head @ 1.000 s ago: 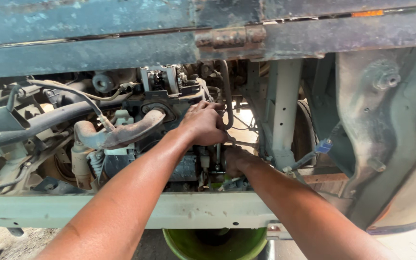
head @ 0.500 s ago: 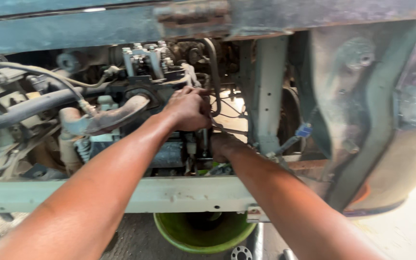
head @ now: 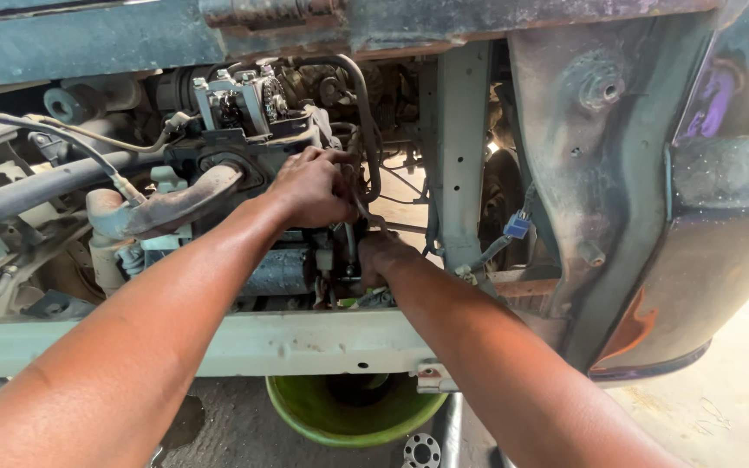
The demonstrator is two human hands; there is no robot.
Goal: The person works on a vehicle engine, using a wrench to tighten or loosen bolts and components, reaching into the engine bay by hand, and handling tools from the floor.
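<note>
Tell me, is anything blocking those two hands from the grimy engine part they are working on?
Nothing visible does. The left hand already rests on the dark, greasy engine block, and the right hand is pressed in just below it. A curved black rubber hose passes close beside the left hand's fingers, not across them.

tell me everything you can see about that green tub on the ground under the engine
The green tub is a round, open-topped basin that looks like plastic, bright green with a thick rolled rim. It sits upright on the ground below the pale crossbeam, which hides its far edge. Its inside looks dark and grimy; whether it holds liquid cannot be told. Neither hand touches it.
</note>
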